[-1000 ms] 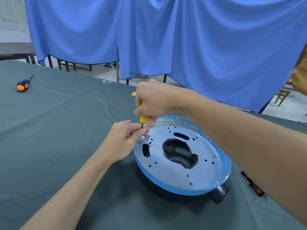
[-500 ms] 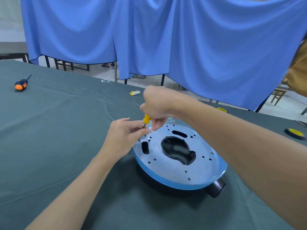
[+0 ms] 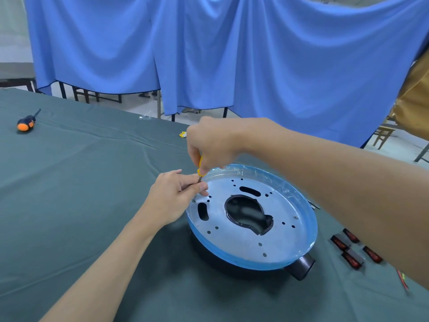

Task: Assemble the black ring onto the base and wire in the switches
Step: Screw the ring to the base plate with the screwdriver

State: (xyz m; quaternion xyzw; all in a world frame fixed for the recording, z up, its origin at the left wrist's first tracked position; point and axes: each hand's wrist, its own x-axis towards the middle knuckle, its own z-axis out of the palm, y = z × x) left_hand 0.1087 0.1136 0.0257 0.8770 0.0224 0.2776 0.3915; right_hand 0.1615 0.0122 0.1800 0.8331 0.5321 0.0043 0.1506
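A round metal base (image 3: 246,238) wrapped in blue film lies on the green table, with a black ring part under it whose stub (image 3: 301,267) sticks out at the lower right. My right hand (image 3: 213,145) grips a yellow-handled screwdriver (image 3: 200,169) held upright over the base's left rim. My left hand (image 3: 176,196) pinches the screwdriver's shaft near the tip, where a small screw (image 3: 193,201) sits in a hole. Several black and red switches (image 3: 348,248) lie to the right of the base.
An orange and black screwdriver (image 3: 26,123) lies at the far left of the table. A small yellow item (image 3: 183,135) sits at the table's far edge. Thin red wires (image 3: 402,280) lie at the right. Blue curtains (image 3: 209,54) hang behind.
The view has shifted slightly, bringing the switches at the right into sight. Both hands stay at the same screw on the left rim, with the right hand turned a little on the handle.
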